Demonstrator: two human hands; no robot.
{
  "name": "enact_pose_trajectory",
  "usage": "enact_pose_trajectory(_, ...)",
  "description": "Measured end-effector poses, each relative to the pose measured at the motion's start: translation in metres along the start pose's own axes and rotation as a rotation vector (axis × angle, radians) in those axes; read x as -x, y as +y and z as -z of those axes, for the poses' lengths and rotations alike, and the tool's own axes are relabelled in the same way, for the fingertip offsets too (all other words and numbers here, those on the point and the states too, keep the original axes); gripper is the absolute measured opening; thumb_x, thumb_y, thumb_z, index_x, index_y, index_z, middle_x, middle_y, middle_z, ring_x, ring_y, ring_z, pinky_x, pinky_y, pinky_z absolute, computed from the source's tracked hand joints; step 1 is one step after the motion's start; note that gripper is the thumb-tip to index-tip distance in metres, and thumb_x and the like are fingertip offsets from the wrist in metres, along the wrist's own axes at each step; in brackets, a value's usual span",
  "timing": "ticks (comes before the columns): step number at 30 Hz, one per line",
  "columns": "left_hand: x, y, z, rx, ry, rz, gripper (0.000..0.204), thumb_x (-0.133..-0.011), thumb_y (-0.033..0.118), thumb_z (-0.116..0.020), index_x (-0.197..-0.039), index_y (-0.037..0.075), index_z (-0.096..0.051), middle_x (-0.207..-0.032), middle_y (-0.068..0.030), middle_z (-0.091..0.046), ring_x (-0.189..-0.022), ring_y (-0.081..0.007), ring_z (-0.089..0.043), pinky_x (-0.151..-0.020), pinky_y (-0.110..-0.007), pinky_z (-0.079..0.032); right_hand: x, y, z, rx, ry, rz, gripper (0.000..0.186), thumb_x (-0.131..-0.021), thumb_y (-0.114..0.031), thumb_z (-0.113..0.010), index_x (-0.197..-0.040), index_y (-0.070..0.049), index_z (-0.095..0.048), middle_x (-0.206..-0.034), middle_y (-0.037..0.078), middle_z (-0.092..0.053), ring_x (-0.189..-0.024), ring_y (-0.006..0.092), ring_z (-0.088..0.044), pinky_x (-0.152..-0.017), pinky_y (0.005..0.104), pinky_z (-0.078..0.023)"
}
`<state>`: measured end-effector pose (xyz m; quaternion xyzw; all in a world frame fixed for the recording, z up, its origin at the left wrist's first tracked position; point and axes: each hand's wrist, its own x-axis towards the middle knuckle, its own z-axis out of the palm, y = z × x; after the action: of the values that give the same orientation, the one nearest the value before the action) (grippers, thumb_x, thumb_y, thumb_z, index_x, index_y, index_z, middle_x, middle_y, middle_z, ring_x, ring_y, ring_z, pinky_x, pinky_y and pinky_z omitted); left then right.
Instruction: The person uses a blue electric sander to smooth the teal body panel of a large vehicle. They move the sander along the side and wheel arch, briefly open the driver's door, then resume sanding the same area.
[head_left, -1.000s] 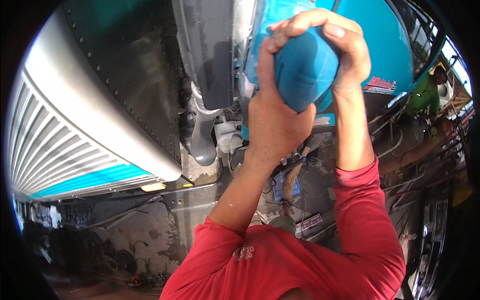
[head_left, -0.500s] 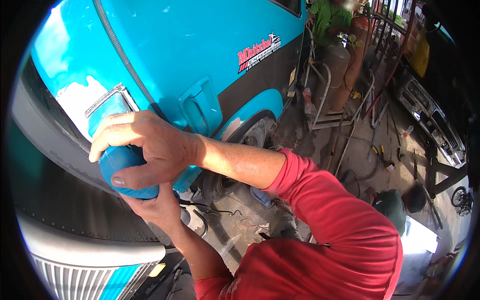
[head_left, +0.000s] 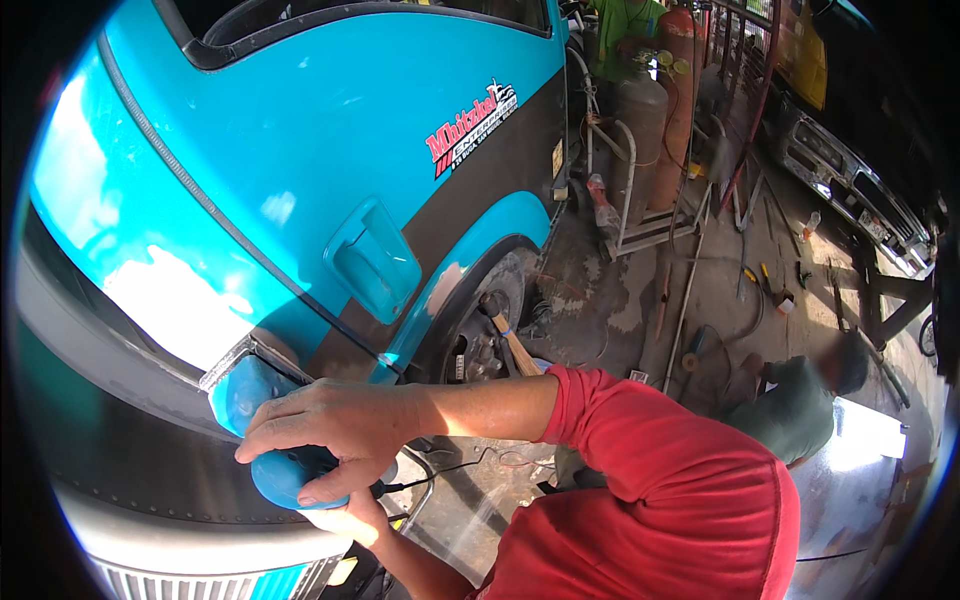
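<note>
My right hand (head_left: 330, 440) grips the top of a blue power sander (head_left: 240, 395), fingers curled over its body. My left hand (head_left: 345, 515), partly hidden below it, holds the rear end, where a black cord (head_left: 430, 475) trails off. The sander's square pad rests against the teal vehicle body (head_left: 230, 170), beside a dark seam and a grey, scuffed edge. To the right of it are a recessed handle (head_left: 370, 260) and a wheel (head_left: 470, 340) under a teal arch.
A silver slatted panel (head_left: 180, 540) is at lower left. One worker in green (head_left: 620, 40) stands behind gas cylinders (head_left: 670, 130) on a cart; another (head_left: 780, 400) crouches at right near a shiny sheet (head_left: 860, 450). Hoses, rods and a chrome bumper (head_left: 850, 190) lie around.
The view has swung right, showing more of the teal body and the workers. Both hands and the sander now sit lower-left in the picture, the sander lower along the panel than half a second ago.
</note>
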<state>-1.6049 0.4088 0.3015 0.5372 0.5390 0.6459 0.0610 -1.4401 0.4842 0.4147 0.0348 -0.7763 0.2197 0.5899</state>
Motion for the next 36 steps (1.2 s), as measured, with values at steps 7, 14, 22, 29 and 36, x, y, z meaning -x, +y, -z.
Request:
enact_pose_trajectory(7, 0.069, -0.029, 0.038, 0.299, -0.575, 0.419, 0.07, -0.072, -0.012, -0.075, -0.138, -0.007, -0.053, -0.114, -0.0151, -0.073, -0.092, -0.0247, -0.077, -0.087, -0.039, -0.062, 0.142, -0.047, 0.025, -0.153, 0.112, -0.681, 0.016, -0.104, -0.018, -0.073, -0.104, -0.002, -0.073, -0.09, 0.01, -0.078, -0.083, 0.0173, -0.076, -0.073, 0.0327, -0.058)
enact_pose_trajectory(14, 0.133, -0.069, 0.055, 0.258, -0.684, 0.615, 0.073, -0.069, -0.001, -0.082, -0.136, -0.003, -0.054, -0.107, -0.0138, -0.072, -0.084, -0.0222, -0.071, -0.078, -0.038, -0.059, 0.485, -0.101, 0.003, 0.432, -0.072, -1.835, 0.05, -0.104, -0.053, -0.062, -0.089, -0.01, -0.083, -0.081, 0.006, -0.079, -0.082, 0.0222, -0.076, -0.077, 0.041, -0.059)
enact_pose_trajectory(22, 0.132, -0.072, 0.048, 0.162, -0.822, 0.534, 0.085, -0.072, 0.01, -0.087, -0.149, -0.001, -0.053, -0.122, -0.0142, -0.071, -0.108, -0.0253, -0.07, -0.101, -0.04, -0.054, 0.718, -0.24, -0.051, 0.46, -0.169, -2.428, 0.054, -0.096, -0.064, -0.071, -0.119, -0.016, -0.083, -0.11, 0.013, -0.081, -0.098, 0.0305, -0.078, -0.084, 0.049, -0.063)
enact_pose_trajectory(29, 0.141, -0.066, 0.041, 0.214, -0.85, 0.511, 0.087, -0.071, 0.01, -0.086, -0.151, 0.0, -0.053, -0.124, -0.0137, -0.072, -0.111, -0.0245, -0.07, -0.102, -0.039, -0.053, 0.681, -0.203, -0.031, 0.283, 0.141, -2.488, 0.052, -0.098, -0.058, -0.073, -0.124, -0.014, -0.08, -0.105, 0.011, -0.08, -0.082, 0.0256, -0.078, -0.072, 0.0451, -0.066)
enact_pose_trajectory(36, 0.135, -0.035, 0.046, 0.2, -0.878, 0.559, 0.091, -0.072, 0.01, -0.084, -0.155, 0.0, -0.049, -0.128, -0.0168, -0.072, -0.114, -0.0251, -0.071, -0.102, -0.04, -0.054, 0.642, -0.142, -0.01, 0.208, 0.26, -2.328, 0.041, -0.102, -0.048, -0.073, -0.121, -0.012, -0.078, -0.097, 0.004, -0.078, -0.074, 0.0203, -0.074, -0.066, 0.0388, -0.064)
